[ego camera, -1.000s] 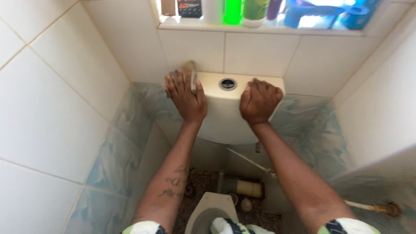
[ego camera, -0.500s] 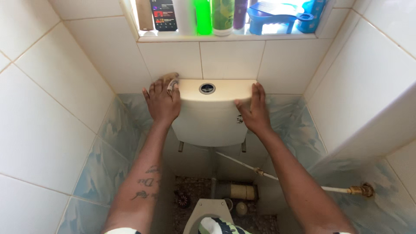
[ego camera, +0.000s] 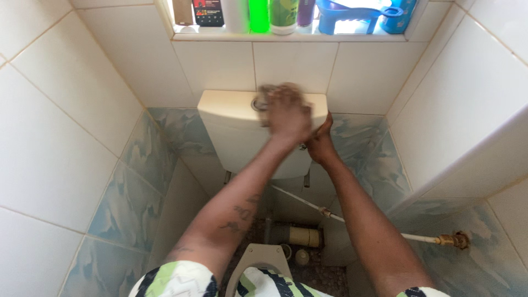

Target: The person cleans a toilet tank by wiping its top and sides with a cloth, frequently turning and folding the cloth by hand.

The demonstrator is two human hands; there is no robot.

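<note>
Your left hand point(ego camera: 286, 113) lies blurred on the cistern lid point(ego camera: 231, 104), covering the flush button point(ego camera: 257, 103); whether it grips anything, I cannot tell. Just right, your right hand point(ego camera: 320, 140) clasps the cistern point(ego camera: 242, 146) corner. Progress isn't readable.

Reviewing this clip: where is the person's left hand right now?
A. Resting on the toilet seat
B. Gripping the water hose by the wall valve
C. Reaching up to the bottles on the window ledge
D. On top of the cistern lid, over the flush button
D. The left hand, blurred, lies on the cream cistern lid, partly covering the flush button.
</note>
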